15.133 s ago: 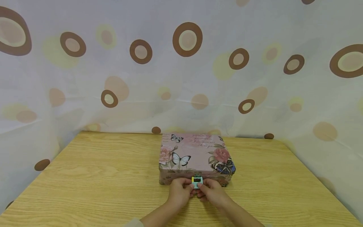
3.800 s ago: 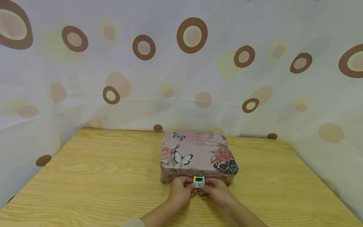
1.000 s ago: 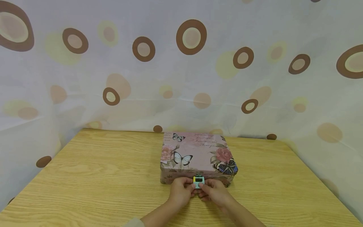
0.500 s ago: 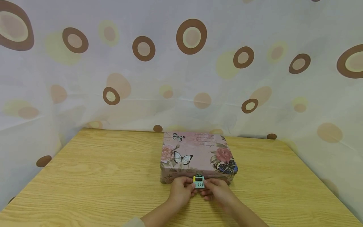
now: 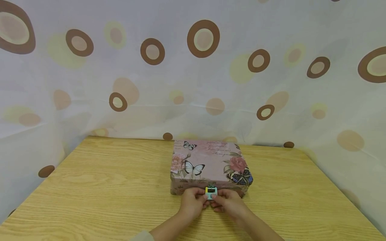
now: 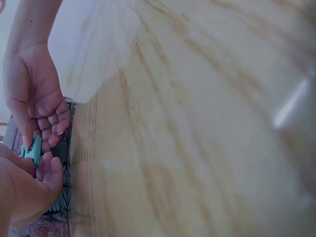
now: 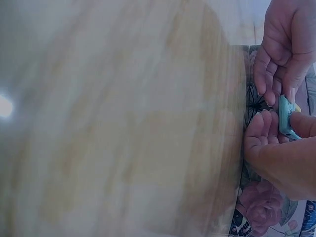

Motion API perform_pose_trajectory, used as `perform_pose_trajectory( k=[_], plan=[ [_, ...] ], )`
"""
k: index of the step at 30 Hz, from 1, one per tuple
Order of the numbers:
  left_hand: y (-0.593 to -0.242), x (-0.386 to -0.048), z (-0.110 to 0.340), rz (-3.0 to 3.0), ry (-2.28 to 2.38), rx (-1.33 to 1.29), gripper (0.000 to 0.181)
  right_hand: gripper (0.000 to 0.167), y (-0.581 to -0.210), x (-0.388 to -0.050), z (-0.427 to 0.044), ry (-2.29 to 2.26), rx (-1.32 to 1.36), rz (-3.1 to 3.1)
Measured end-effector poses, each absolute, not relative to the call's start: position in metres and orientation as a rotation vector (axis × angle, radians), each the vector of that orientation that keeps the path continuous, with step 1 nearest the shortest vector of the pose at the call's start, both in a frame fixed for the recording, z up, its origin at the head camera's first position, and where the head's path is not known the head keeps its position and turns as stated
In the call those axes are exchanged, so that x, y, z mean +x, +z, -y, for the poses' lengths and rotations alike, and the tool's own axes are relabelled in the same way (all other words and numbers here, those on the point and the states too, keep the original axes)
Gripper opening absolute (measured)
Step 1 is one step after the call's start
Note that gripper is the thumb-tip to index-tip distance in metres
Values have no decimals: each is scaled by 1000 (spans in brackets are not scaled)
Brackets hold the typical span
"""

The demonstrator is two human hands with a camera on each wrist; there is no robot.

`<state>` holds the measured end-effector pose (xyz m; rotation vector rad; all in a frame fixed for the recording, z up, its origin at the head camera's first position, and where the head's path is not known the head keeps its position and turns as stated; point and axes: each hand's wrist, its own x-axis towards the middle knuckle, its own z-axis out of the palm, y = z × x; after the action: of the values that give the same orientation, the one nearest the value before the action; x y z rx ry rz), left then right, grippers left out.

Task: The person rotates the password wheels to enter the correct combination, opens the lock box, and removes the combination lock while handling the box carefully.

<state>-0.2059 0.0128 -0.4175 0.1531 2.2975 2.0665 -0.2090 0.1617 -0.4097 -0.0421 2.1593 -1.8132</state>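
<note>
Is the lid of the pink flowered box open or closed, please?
Closed: the lid lies flat over the pink flowered box, with no gap visible. Whether the padlock is fastened, I cannot tell.

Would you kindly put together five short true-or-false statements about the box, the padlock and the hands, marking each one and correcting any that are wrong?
1. The left hand and the right hand both hold the padlock. True.
2. The padlock is at the back of the box. False: it is at the front of the box, on the side nearest the person.
3. A white butterfly is printed on top of the box. True.
4. The box stands wide open. False: it is closed.
5. The padlock is entirely red. False: it is mostly pale blue-green, with some yellow.
</note>
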Motion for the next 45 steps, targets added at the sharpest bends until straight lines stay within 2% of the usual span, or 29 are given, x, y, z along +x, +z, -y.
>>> perform_pose_trajectory(
  k=[6,13,28,45],
  plan=[
    [-417,-205,-13,-2292,2063,144,11,26,-410,-209,-160,-1815,-13,-2172],
    [-417,-205,-13,-2299,2068,156,11,34,-408,-207,-163,-1827,23,-2198],
    [-420,-207,-13,-2272,2089,193,18,23,-407,-206,-164,-1873,137,-2266],
    [-421,-207,-17,-2308,2034,181,18,25,-407,-207,-166,-1867,99,-2253]
  ],
)
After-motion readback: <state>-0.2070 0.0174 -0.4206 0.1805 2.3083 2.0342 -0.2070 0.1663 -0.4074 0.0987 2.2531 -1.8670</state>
